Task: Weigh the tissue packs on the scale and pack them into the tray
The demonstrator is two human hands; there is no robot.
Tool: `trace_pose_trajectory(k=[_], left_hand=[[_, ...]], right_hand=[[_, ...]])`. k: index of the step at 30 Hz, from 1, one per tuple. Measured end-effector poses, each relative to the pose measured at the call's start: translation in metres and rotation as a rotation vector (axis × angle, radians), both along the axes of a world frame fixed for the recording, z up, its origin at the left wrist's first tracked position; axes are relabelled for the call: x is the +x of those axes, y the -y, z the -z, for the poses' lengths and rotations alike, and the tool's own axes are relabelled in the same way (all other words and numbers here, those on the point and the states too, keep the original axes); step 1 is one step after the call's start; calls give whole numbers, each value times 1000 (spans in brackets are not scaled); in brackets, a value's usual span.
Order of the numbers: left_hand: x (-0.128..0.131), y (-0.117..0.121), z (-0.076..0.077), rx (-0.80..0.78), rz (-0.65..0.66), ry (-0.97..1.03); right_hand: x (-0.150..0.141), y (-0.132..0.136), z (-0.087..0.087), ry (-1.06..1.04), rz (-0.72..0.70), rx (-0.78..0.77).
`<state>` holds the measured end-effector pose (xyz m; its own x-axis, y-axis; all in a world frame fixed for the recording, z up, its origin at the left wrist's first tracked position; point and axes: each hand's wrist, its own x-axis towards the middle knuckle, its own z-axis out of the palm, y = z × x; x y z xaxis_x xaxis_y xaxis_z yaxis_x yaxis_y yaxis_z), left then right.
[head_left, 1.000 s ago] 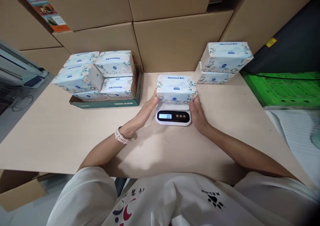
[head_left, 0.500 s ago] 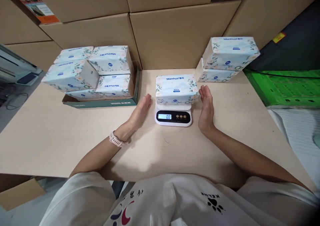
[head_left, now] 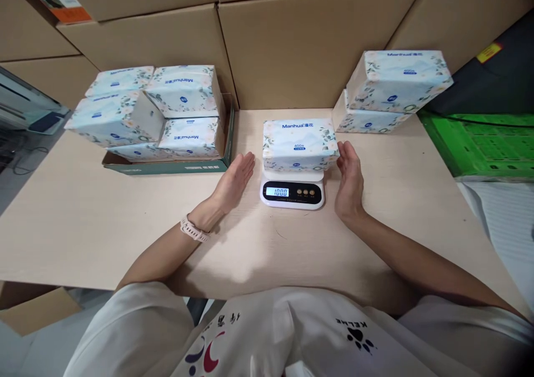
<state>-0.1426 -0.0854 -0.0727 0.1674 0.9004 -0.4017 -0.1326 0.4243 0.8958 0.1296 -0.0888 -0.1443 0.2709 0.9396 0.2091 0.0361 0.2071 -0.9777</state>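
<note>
A white and pale-blue tissue pack (head_left: pixel 298 144) with a floral print rests on a white digital kitchen scale (head_left: pixel 291 203). The scale's lit display (head_left: pixel 277 192) appears to read 100.0. To the left of the pack, my left hand (head_left: pixel 234 183) stands on edge, fingers stretched out, apart from both pack and scale. My right hand (head_left: pixel 350 181) is on the other side, fingers extended close to the pack's right end; whether the fingertips touch it I cannot tell. Neither hand holds anything.
A green open carton (head_left: pixel 167 167) at the left holds several tissue packs (head_left: pixel 183 90). Two more packs (head_left: pixel 400 81) are stacked at the back right. Large cardboard boxes (head_left: pixel 292 49) wall off the table's (head_left: pixel 146 238) back edge. A green crate (head_left: pixel 496 146) stands beyond the right side.
Both hands have let go of the tissue pack and moved apart to its sides, the right then drawing slightly nearer again. The display has gone from 0.0 to about 100.0.
</note>
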Motion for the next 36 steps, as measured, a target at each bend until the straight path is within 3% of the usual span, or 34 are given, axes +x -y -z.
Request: trace_pose_trajectory(k=[14, 36], left_hand=[[-8, -3, 14, 60, 51, 17], [-9, -3, 13, 52, 42, 25]], right_hand=[[0, 0, -1, 46, -4, 9], [0, 0, 0, 47, 6, 29]])
